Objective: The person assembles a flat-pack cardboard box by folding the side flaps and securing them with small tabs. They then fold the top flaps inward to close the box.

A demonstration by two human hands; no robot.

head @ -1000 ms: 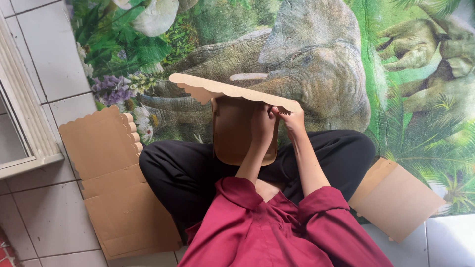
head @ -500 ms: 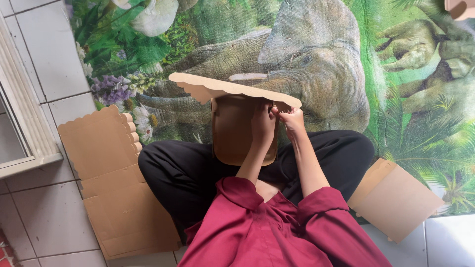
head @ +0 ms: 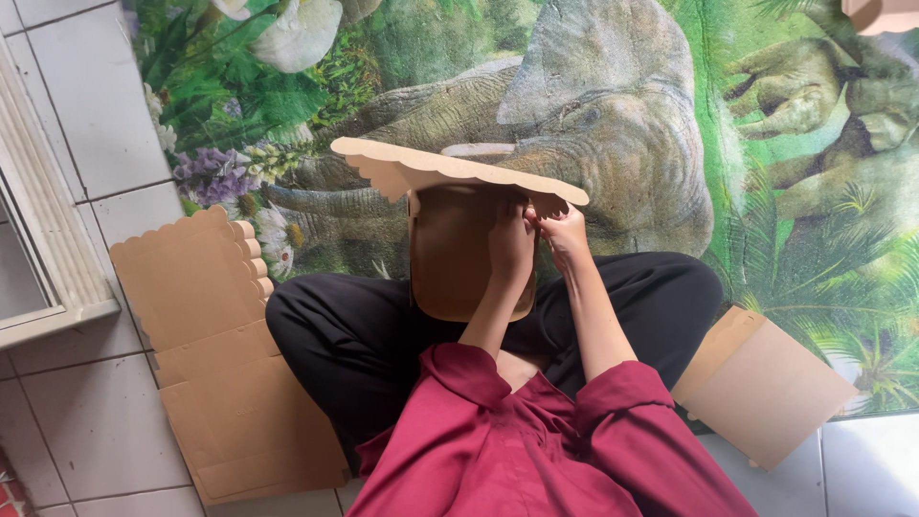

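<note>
Below you, the mat (head: pixel 670 115) spreads over the tiles, flat cardboard (head: pixel 220 364) lying left of your crossed legs and another sheet (head: pixel 766 383) right. Between your knees stands the box (head: pixel 450 249), scalloped flap up. Your left hand (head: pixel 510 244) and right hand (head: pixel 565 235), touching, pinch its right edge with curled fingers.

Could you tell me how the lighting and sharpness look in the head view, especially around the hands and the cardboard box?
Head view: soft, even daylight, no glare; the cardboard box is sharp, its scalloped flap shading the panel below; left hand and right hand look crisp, without motion blur; the elephant mat stays in focus; slight wide-angle bending at the white frame.
</note>
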